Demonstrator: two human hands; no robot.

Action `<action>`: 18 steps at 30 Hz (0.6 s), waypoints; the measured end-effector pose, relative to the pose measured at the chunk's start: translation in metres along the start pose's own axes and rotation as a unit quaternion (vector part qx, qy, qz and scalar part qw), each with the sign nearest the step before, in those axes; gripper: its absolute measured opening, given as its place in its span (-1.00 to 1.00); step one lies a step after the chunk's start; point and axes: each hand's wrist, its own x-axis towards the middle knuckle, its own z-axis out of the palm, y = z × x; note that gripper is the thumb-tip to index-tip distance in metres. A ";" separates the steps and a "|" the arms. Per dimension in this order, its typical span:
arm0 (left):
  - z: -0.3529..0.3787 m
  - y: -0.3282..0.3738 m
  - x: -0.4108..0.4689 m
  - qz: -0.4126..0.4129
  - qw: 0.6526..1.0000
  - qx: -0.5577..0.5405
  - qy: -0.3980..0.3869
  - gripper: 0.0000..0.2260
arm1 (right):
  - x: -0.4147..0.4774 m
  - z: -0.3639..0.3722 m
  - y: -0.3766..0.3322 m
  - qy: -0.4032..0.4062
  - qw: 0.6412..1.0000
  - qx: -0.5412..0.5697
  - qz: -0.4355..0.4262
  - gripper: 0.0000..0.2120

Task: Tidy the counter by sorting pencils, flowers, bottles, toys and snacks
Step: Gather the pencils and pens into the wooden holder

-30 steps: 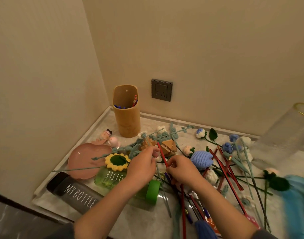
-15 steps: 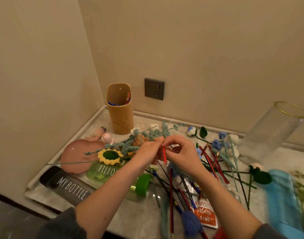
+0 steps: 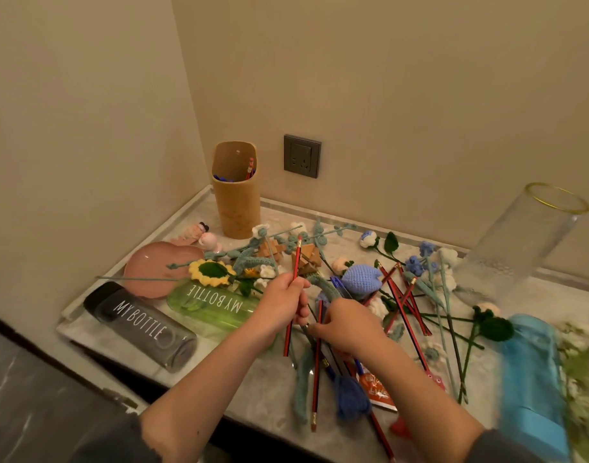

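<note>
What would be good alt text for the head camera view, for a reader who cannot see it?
A left hand holds a red pencil upright while the right hand picks at more pencils among crochet flowers on a cluttered marble counter. A tan pencil holder stands in the corner.

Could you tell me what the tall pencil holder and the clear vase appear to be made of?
The pencil holder looks like bamboo or wood: matte, tan, with faint grain. The vase looks like clear glass, perhaps acrylic: see-through, with a textured wall and a thin gold-coloured rim.
</note>
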 end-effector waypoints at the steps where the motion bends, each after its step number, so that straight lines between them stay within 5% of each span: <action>1: 0.001 -0.001 -0.002 0.000 1.000 -0.001 0.001 -0.83 | 0.000 0.003 0.000 -0.005 1.000 0.013 0.001 -0.56; 6: 0.002 -0.005 -0.010 -0.010 1.000 -0.015 0.005 -0.83 | 0.000 0.004 0.003 -0.011 0.986 0.164 0.020 -0.72; 10: 0.001 -0.006 -0.013 -0.010 1.000 -0.022 0.005 -0.81 | -0.005 -0.017 -0.001 0.110 0.946 0.304 0.007 -0.82; 14: 0.005 0.001 -0.013 -0.036 0.996 -0.076 0.014 -0.77 | -0.015 -0.043 -0.008 0.259 0.897 0.358 -0.031 -0.94; 18: 0.008 0.011 -0.012 -0.039 0.992 -0.120 -0.005 -0.73 | -0.024 -0.045 -0.008 0.280 0.892 0.312 -0.171 -0.89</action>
